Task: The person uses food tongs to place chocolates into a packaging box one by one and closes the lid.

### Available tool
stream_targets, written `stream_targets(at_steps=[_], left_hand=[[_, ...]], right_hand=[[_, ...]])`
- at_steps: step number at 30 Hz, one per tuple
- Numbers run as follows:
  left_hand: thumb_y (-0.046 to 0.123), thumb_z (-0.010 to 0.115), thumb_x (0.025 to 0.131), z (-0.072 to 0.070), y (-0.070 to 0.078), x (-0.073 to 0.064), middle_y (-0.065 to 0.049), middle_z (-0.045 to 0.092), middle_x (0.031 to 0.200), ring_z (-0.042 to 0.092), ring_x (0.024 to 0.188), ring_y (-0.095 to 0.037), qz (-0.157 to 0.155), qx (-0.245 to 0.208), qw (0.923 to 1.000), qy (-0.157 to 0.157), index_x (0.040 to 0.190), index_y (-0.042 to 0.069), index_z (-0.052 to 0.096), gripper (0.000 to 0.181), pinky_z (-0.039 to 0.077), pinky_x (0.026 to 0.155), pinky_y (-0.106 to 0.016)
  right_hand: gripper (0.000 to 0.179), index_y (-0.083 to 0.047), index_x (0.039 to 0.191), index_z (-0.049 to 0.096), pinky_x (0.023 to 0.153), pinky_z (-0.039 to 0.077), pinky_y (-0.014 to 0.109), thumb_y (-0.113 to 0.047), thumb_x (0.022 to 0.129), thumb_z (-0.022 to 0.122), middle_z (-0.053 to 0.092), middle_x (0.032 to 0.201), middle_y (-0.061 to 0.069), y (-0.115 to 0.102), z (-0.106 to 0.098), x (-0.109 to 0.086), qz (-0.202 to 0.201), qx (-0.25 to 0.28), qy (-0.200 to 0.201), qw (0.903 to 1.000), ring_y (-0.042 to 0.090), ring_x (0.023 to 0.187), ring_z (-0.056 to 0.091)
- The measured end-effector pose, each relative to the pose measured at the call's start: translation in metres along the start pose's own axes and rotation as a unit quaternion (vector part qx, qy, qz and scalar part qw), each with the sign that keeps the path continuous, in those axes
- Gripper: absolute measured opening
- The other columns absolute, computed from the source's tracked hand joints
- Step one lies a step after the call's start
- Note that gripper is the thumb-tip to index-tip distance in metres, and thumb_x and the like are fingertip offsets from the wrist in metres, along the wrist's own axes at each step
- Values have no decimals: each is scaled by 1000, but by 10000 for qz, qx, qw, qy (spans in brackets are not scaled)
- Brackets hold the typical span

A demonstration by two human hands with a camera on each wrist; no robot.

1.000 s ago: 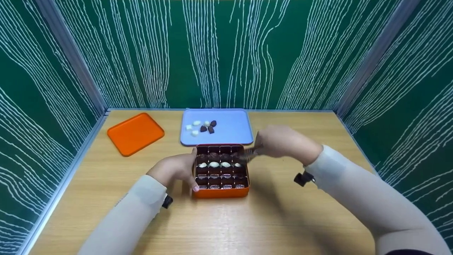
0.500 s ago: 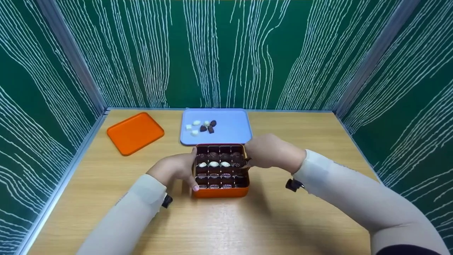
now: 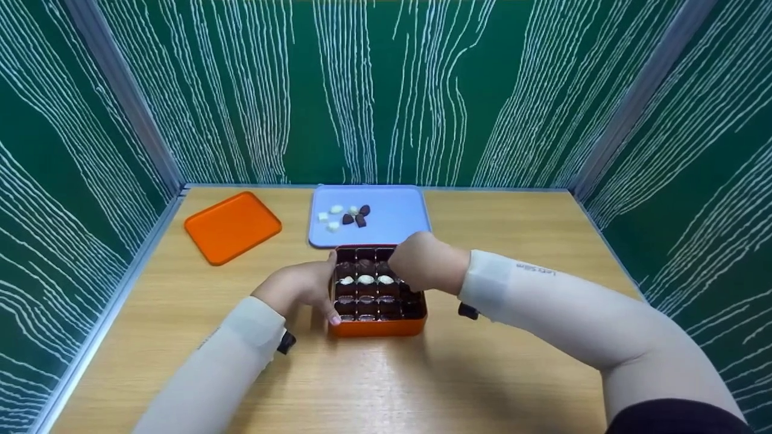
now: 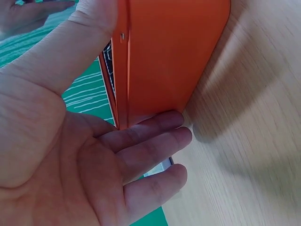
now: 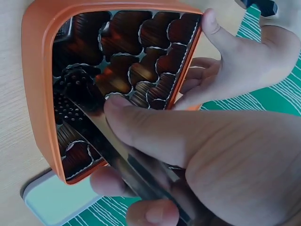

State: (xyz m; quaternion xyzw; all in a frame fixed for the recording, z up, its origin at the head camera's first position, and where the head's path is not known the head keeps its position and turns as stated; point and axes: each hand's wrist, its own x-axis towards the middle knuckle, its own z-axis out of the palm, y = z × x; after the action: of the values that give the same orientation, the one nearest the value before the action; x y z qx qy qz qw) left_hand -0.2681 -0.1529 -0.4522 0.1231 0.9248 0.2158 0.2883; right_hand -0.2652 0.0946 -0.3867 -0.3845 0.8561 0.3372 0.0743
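Observation:
An orange box (image 3: 378, 328) with a dark divided insert sits mid-table. Dark chocolates (image 3: 364, 265) lie in its far row; white chocolates (image 3: 366, 280) show in the row nearer me. My left hand (image 3: 301, 286) rests against the box's left side, thumb at the near corner, straight fingers along the wall in the left wrist view. My right hand (image 3: 425, 263) grips metal tongs (image 5: 110, 157) between thumb and fingers. Their perforated tips are down inside a compartment on the box's right side; I cannot tell whether they hold a chocolate. The right hand hides that side from the head view.
A pale blue tray (image 3: 395, 211) behind the box bears several white and dark chocolates (image 3: 348, 219). An orange tray (image 3: 232, 228) lies at the back left. Green panels with white wavy lines (image 3: 416, 90) enclose the table (image 3: 512, 361) at the back and sides.
My right hand with the tongs has moved left and in over the box's right side, now covering the white chocolate visible there a second ago. The left hand and box have stayed put.

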Motion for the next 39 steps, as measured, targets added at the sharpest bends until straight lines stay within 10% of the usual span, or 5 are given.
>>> stream_targets(at_steps=[8, 14, 26, 33, 39], left_hand=[[37, 109, 71, 1, 0, 2, -23, 23, 188, 32, 173, -42, -55, -30, 10000, -36, 181, 9, -13, 166, 25, 144, -58], [36, 108, 73, 1, -1, 3, -25, 26, 186, 36, 171, -40, -11, 77, 10000, 14, 181, 6, -13, 165, 28, 143, -56], [37, 109, 70, 1, -1, 2, -24, 22, 188, 32, 172, -43, -51, -66, 10000, -14, 181, 8, -13, 167, 25, 144, -59], [35, 110, 70, 1, 0, 2, -25, 26, 186, 35, 171, -43, -39, -67, 10000, 7, 180, 9, -14, 168, 25, 144, -58], [34, 110, 70, 1, 1, 3, -25, 29, 186, 39, 169, -41, -3, -40, 10000, 55, 181, 7, -13, 167, 27, 143, -58]], right_hand=[[33, -12, 93, 77, 65, 60, 34, -42, 97, 91, 68, 77, 0, 22, -16, -7, 210, 984, -420, 9940, 15, 67, 54], [45, -12, 90, 73, 65, 52, 35, -55, 95, 90, 63, 76, -2, 43, -25, -17, 545, 1789, -395, 9816, 17, 69, 54], [36, -10, 100, 78, 82, 66, 41, -43, 97, 91, 72, 85, 1, 36, -12, -7, 285, 1653, -411, 9850, 18, 76, 61], [47, -9, 89, 75, 63, 51, 30, -51, 108, 76, 60, 73, -3, 69, -20, 12, 600, 3102, -179, 9486, 15, 65, 53], [33, -10, 87, 67, 63, 50, 30, -30, 113, 68, 57, 76, -1, 69, -1, 62, 1650, 4171, 358, 8931, 16, 67, 54]])
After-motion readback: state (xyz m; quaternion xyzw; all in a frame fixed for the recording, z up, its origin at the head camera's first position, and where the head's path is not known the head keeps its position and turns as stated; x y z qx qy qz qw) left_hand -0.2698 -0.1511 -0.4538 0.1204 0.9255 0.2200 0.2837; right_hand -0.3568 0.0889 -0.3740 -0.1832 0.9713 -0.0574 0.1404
